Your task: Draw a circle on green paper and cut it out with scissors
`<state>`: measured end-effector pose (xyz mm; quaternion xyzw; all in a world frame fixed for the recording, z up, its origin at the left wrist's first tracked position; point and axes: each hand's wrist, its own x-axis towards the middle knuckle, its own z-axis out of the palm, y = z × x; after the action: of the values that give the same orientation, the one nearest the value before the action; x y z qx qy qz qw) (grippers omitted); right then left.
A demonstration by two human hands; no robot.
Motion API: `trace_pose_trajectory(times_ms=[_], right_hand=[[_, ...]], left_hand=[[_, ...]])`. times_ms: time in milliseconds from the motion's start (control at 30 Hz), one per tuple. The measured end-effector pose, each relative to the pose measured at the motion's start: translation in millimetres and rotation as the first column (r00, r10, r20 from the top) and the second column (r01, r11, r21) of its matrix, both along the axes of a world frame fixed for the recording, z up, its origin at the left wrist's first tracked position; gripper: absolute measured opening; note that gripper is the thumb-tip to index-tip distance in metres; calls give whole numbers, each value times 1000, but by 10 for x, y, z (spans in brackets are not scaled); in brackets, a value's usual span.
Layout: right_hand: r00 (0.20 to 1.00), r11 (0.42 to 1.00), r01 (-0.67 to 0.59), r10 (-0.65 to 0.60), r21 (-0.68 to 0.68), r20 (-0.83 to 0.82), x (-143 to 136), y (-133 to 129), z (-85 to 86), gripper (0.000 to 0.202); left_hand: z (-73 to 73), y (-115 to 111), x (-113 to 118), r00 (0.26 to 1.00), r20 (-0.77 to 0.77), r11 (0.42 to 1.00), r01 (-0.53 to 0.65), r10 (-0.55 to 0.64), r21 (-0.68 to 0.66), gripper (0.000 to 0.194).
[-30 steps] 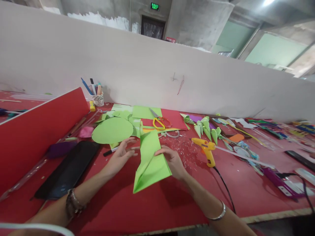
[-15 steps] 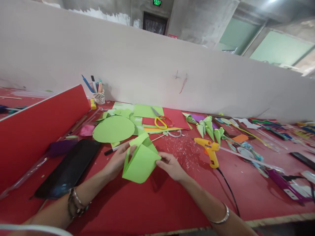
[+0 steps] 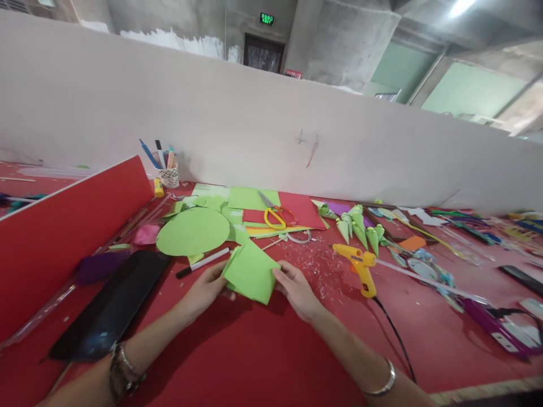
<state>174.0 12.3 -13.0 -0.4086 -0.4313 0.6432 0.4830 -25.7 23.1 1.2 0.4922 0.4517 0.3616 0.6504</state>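
A folded light-green paper sheet [image 3: 251, 271] lies low over the red table [image 3: 263, 350], held between both hands. My left hand [image 3: 206, 289] grips its left edge and my right hand [image 3: 296, 288] grips its right edge. The sheet is folded into a small, roughly square shape. A black marker [image 3: 202, 263] lies just behind my left hand. A green paper circle [image 3: 193, 230] rests farther back on the left.
A yellow glue gun [image 3: 358, 261] with a black cord stands right of my hands. Yellow scissors [image 3: 274, 212] lie on green and red sheets behind. Green paper cones [image 3: 358, 226], a pen cup [image 3: 169, 172], a dark phone [image 3: 112, 305] and a red divider [image 3: 63, 226] surround the spot.
The green sheet went from a long, open, creased shape held up by my right hand to a compact fold. My left hand took hold of it, and both hands lowered it toward the table.
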Motion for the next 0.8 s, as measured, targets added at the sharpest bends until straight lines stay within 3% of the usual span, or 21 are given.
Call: trace_pose_trajectory(times_ms=[133, 267, 400, 533, 667, 800], right_hand=[[988, 997, 47, -55, 58, 145, 5, -4, 12, 25], [962, 991, 34, -67, 128, 265, 5, -1, 29, 21], [951, 987, 36, -83, 158, 297, -6, 12, 27, 17], [973, 988, 62, -92, 142, 213, -17, 8, 38, 28], [999, 1000, -17, 16, 20, 45, -20, 2, 81, 44], [980, 985, -171, 173, -30, 99, -14, 10, 96, 40]], left_hand=[[-19, -17, -27, 998, -57, 999, -23, 22, -30, 58], [25, -2, -49, 995, -52, 995, 86, -88, -53, 64], [52, 12, -43, 979, -147, 990, 141, -141, -11, 55], [47, 14, -39, 956, -222, 976, 210, -193, 52, 47], [78, 12, -30, 976, -186, 989, 126, -110, 75, 44], [102, -16, 3, 995, -95, 995, 36, -27, 94, 41]])
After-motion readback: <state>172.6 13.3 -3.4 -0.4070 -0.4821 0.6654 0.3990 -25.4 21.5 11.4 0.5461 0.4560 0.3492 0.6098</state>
